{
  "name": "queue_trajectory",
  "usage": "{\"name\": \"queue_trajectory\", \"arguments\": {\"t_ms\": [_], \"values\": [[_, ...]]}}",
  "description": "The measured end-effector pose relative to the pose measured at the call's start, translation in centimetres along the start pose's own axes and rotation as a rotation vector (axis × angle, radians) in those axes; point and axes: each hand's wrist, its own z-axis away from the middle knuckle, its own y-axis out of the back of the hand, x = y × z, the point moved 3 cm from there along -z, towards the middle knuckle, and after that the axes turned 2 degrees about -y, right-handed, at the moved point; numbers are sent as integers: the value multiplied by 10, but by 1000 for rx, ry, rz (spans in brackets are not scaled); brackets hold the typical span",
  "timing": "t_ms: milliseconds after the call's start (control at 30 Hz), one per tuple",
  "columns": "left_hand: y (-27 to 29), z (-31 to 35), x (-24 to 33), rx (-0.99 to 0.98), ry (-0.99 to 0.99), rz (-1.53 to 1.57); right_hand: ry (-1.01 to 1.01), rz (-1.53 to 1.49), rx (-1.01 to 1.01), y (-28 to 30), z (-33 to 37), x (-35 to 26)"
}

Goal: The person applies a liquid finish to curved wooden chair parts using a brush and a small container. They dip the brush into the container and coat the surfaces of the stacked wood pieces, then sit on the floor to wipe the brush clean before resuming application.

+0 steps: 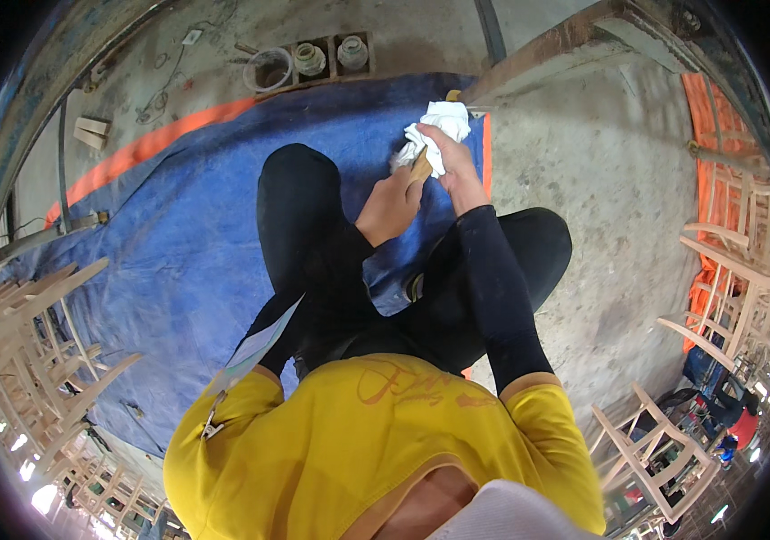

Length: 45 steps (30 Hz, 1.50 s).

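Observation:
My left hand [390,209] is closed around the near end of a slim brown wooden piece [421,166], held out beyond my knees. My right hand [454,162] grips a crumpled white cloth [447,117] that is wrapped about the same piece. Most of the wood is hidden under the cloth and my fingers, so I cannot tell its full shape. A small yellowish tip [453,95] shows past the far side of the cloth; whether it belongs to the same piece is unclear.
A blue tarp [178,261] with orange edging covers the floor below me. At its far edge stand a clear tub [268,70] and a wooden crate with two jars [309,60]. Unpainted wooden chair frames [34,333] are stacked left, with more frames [736,261] right. A person [745,425] is behind at right.

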Motion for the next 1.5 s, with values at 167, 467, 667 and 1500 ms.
{"name": "queue_trajectory", "arguments": {"t_ms": [167,467,667,1500], "values": [[7,18,12,-73,90,15,-10,-22,14,15,-11,-1],[34,29,31,-123,141,-8,81,157,149,11,-3,-8],[61,33,35,-229,148,16,231,533,224,5,7,-26],[38,-10,0,45,206,697,-2,-284,14,-5,7,-21]]}}
